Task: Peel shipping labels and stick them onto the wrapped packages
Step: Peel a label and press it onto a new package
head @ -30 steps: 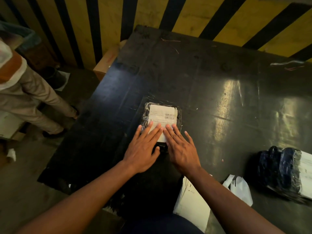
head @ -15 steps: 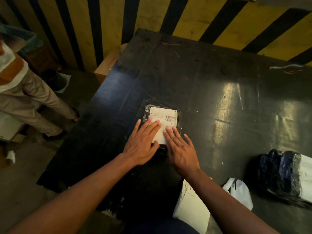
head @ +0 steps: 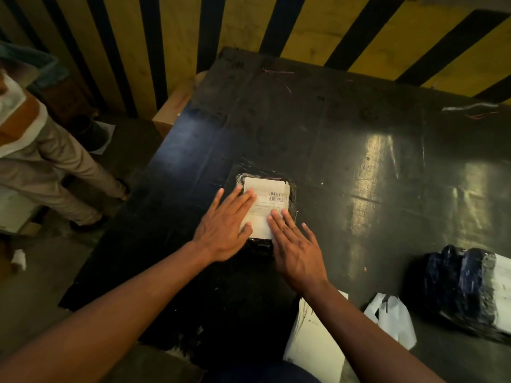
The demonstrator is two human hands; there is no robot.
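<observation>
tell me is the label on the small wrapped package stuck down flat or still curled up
Flat. The shipping label lies spread across the small wrapped package, with the left hand and right hand pressing it.

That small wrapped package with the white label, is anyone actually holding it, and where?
Nothing is gripped. The left hand and right hand lie flat, fingers straight, pressing the white paper shipping label onto the small black plastic-wrapped package.

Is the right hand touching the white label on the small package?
Touching. The head view shows the right hand lying flat, its fingertips overlapping the label.
</observation>
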